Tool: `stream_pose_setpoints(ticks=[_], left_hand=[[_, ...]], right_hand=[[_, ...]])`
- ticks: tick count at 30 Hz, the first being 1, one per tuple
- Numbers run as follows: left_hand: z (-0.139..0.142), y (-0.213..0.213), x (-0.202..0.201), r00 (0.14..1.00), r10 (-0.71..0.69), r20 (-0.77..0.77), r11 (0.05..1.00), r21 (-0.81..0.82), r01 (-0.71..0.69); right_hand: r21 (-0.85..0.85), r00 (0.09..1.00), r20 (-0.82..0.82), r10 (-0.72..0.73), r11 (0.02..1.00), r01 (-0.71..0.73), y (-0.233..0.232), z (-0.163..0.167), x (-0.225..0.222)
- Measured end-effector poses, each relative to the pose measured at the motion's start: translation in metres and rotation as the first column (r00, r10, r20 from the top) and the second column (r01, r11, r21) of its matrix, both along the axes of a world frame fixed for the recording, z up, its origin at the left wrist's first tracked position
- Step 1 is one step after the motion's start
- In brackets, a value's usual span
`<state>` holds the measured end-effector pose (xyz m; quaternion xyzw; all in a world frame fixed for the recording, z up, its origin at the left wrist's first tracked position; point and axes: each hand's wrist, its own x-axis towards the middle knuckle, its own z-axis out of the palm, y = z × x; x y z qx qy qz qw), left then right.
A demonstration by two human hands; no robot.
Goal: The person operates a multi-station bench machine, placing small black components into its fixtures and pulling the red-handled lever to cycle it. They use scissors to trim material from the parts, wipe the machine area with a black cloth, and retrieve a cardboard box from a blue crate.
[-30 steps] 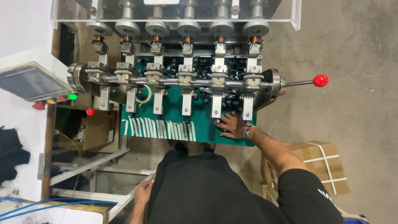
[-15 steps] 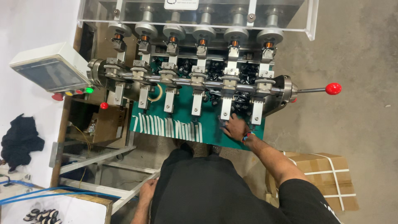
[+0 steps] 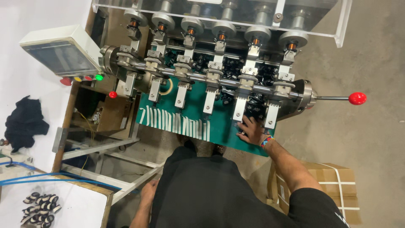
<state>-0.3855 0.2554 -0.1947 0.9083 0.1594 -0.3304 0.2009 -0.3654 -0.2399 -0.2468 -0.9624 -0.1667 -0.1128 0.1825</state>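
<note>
Right hand (image 3: 252, 128) lies spread on green mat (image 3: 219, 122), fingertips among small black parts (image 3: 253, 110) beneath metal clamp arm (image 3: 271, 116); grasp unclear; parts likely light, rigid, best pinched at the sides; left hand (image 3: 147, 192) hangs at hip, seemingly loose, empty.

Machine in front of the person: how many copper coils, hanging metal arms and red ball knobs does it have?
Copper coils: 6
Metal arms: 6
Red ball knobs: 2
Total: 14
</note>
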Motion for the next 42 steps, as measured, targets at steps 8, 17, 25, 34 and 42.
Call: stream_pose_setpoints(ticks=[8, 17, 25, 34, 42], left_hand=[[-0.003, -0.003, 0.009, 1.0, 0.0, 0.002, 0.999, -0.048, 0.0], [-0.005, -0.003, 0.013, 0.998, 0.042, 0.056, 0.999, -0.033, -0.04], [-0.005, 0.01, 0.006, 0.999, 0.033, 0.021, 0.999, 0.019, -0.033], [-0.01, 0.03, 0.002, 1.0, -0.012, 0.009, 0.996, 0.092, 0.012], [-0.015, 0.055, 0.008, 0.99, 0.128, 0.058, 0.99, 0.057, -0.132]], right_hand=[[0.026, 0.997, -0.083, -0.01, 1.0, 0.012, 0.016, 0.003, 0.008], [-0.055, 0.954, -0.281, -0.101, 0.994, 0.089, 0.046, 0.005, 0.026], [0.07, 0.987, -0.15, -0.067, 0.994, 0.078, 0.045, 0.012, 0.034], [0.578, 0.838, -0.524, -0.152, 0.659, 0.481, 0.056, 0.015, 0.039], [0.497, 0.398, -0.842, 0.364, 0.238, 0.835, 0.113, 0.028, 0.039]])
